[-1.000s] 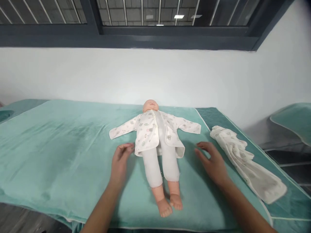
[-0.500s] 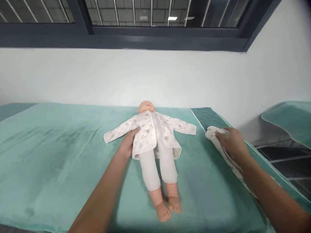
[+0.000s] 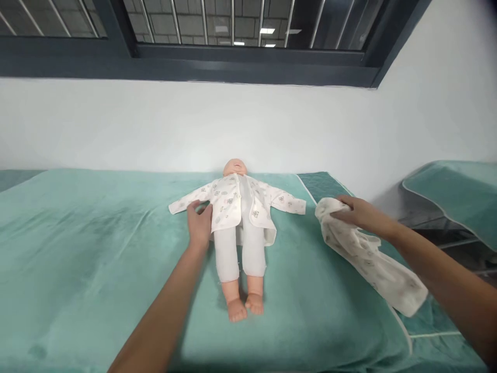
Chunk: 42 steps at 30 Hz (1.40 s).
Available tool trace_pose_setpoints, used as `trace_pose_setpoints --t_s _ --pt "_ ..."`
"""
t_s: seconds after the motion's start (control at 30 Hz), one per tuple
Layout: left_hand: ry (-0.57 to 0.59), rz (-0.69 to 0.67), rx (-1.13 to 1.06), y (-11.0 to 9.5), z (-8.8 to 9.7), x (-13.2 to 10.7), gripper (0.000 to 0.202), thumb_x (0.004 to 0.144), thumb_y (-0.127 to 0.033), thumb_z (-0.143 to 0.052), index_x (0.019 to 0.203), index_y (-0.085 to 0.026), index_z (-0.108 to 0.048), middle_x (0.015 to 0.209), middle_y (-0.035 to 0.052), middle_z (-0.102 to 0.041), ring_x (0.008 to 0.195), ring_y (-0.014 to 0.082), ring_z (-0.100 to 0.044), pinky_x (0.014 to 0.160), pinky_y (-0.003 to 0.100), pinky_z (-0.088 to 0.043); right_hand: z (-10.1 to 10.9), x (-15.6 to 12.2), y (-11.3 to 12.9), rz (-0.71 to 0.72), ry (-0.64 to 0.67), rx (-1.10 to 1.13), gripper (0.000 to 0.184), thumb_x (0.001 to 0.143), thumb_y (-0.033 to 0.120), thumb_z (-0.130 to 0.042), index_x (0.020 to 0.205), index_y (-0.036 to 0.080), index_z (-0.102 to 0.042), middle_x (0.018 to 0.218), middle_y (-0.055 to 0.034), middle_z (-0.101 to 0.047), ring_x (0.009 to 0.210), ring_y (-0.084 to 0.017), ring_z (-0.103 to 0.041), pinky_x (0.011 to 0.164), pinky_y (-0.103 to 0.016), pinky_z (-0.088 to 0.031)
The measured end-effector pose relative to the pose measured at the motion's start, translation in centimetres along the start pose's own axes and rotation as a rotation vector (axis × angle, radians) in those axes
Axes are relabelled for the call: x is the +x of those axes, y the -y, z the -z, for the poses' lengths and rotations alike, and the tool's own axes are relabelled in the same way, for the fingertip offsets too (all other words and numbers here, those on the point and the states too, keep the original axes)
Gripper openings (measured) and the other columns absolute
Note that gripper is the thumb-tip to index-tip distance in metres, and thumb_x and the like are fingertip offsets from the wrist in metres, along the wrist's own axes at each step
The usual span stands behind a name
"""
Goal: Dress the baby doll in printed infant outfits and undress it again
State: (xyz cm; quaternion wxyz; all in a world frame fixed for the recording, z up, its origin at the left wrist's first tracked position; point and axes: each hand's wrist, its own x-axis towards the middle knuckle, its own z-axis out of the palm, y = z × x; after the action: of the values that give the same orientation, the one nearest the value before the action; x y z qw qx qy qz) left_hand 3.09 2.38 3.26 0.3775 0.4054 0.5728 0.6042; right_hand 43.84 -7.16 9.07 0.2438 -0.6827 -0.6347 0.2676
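right hand: the right hand point(image 3: 359, 213) is clamped on the top end of a bunched white garment point(image 3: 373, 264), fingers and thumb pressed together over the cloth.
bunched garment: white with a faint small print, lying along the right side of the bed, its far end gathered in that grip and its near end stretching toward the person.
left hand: the left hand point(image 3: 200, 223) is at the side of the doll's jacket, thumb and fingers apart with a gap between them; from where i stand i can't tell whether it pinches any cloth.
jacket: the little white jacket point(image 3: 227, 204) has small printed figures, sits undone down the front, and both sleeves spread outward.
doll: the baby doll point(image 3: 246, 199) lies on its back in the middle, head toward the wall, bare feet toward the person, body and upper legs white.
bed: a soft green cover point(image 3: 116, 290) lies under it all, with a darker green strip point(image 3: 316, 186) along the right.
behind: a white wall point(image 3: 174, 124), then a dark window frame point(image 3: 233, 67) with metal bars point(image 3: 233, 20).
far right: another green cloth point(image 3: 458, 186), hanging over something dark.
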Motion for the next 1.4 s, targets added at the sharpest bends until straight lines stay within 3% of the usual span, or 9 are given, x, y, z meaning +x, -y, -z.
trace_pose_setpoints --t_s 0.07,0.13,0.2,0.33,0.67,0.83,1.03,1.23,1.4 --pt "0.011 -0.262 0.057 -2.4 0.2 -2.1 0.043 0.08 -0.025 -0.066 0.12 -0.019 -0.054 0.136 0.0123 -0.052 0.127 0.023 -0.049 0.105 0.036 -0.042 -0.3 -1.6 4.8 0.035 0.199 0.153 0.029 0.081 0.047 -0.065 0.091 0.021 -0.055 0.078 -0.0008 -0.056 0.063 -0.014 -0.05 0.056 -0.026 -0.036" --pt "0.318 -0.41 0.022 -5.9 0.1 -4.5 0.027 0.086 -0.03 -0.061 0.111 -0.02 -0.06 0.128 0.0087 -0.059 0.122 0.0207 -0.053 0.104 0.035 -0.042 -0.9 -2.7 9.4 0.13 0.297 0.248 0.033 0.079 0.048 -0.068 0.092 0.02 -0.056 0.079 0.0 -0.056 0.063 -0.012 -0.048 0.056 -0.024 -0.036" --pt "0.737 -0.398 -0.034 -9.8 -0.3 -6.9 0.027 0.088 -0.035 -0.06 0.111 -0.02 -0.06 0.124 0.0079 -0.061 0.119 0.02 -0.055 0.103 0.034 -0.042 -1.5 -3.3 13.4 0.242 0.323 0.315 0.032 0.078 0.047 -0.071 0.091 0.02 -0.056 0.075 0.0017 -0.054 0.06 -0.01 -0.045 0.054 -0.022 -0.035" --pt "1.032 -0.346 -0.026 -15.8 -0.1 -9.6 0.032 0.082 -0.043 -0.067 0.102 -0.018 -0.06 0.108 0.006 -0.064 0.098 0.0169 -0.06 0.082 0.028 -0.047 -1.6 -3.6 19.4 0.514 0.251 0.431 0.03 0.074 0.038 -0.077 0.088 0.019 -0.058 0.076 0.0016 -0.056 0.062 -0.009 -0.047 0.055 -0.021 -0.035" --pt "0.948 -0.284 -0.113 -22.7 6.1 -10.2 0.036 0.079 -0.047 -0.069 0.072 -0.017 -0.051 0.061 -0.0045 -0.05 0.051 0.006 -0.041 0.05 0.02 -0.033 0.0 -7.4 27.0 0.52 0.535 0.286 0.034 0.079 0.051 -0.07 0.076 0.017 -0.066 0.071 -0.0015 -0.062 0.061 -0.01 -0.054 0.054 -0.022 -0.038" --pt "1.065 -0.246 0.038 -24.2 8.2 -10.3 0.04 0.075 -0.055 -0.07 0.076 -0.016 -0.06 0.067 -0.001 -0.057 0.054 0.0087 -0.049 0.049 0.02 -0.035 -0.4 -9.1 28.6 0.636 0.226 0.498 0.042 0.077 0.051 -0.073 0.063 0.018 -0.052 0.057 0.0035 -0.05 0.052 -0.007 -0.045 0.048 -0.02 -0.032" --pt "1.052 -0.24 -0.054 -24.0 8.4 -11.1 0.037 0.076 -0.049 -0.072 0.091 -0.015 -0.066 0.085 0.0051 -0.067 0.075 0.0163 -0.062 0.065 0.025 -0.047 -2.5 -8.7 28.6 0.68 0.076 0.726 0.042 0.076 0.052 -0.073 0.071 0.019 -0.049 0.061 0.0053 -0.049 0.051 -0.005 -0.042 0.048 -0.018 -0.032" --pt "0.891 -0.147 -0.207 -22.5 7.4 -11.4 0.036 0.076 -0.049 -0.072 0.081 -0.016 -0.061 0.071 -0.0012 -0.057 0.062 0.0091 -0.053 0.056 0.02 -0.041 -4.2 -8.5 27.4 0.463 0.631 0.502 0.044 0.07 0.051 -0.079 0.09 0.013 -0.067 0.084 -0.0038 -0.067 0.075 -0.014 -0.062 0.067 -0.024 -0.049" --pt "1.131 -0.015 -0.084 -21.9 8.3 -11.4 0.042 0.073 -0.049 -0.075 0.097 -0.015 -0.067 0.082 0.0038 -0.065 0.07 0.0141 -0.06 0.061 0.024 -0.046 -5.1 -8.1 27.4 0.473 0.368 0.778 0.045 0.078 0.059 -0.069 0.088 0.016 -0.067 0.082 -0.0044 -0.069 0.075 -0.014 -0.063 0.069 -0.025 -0.051"
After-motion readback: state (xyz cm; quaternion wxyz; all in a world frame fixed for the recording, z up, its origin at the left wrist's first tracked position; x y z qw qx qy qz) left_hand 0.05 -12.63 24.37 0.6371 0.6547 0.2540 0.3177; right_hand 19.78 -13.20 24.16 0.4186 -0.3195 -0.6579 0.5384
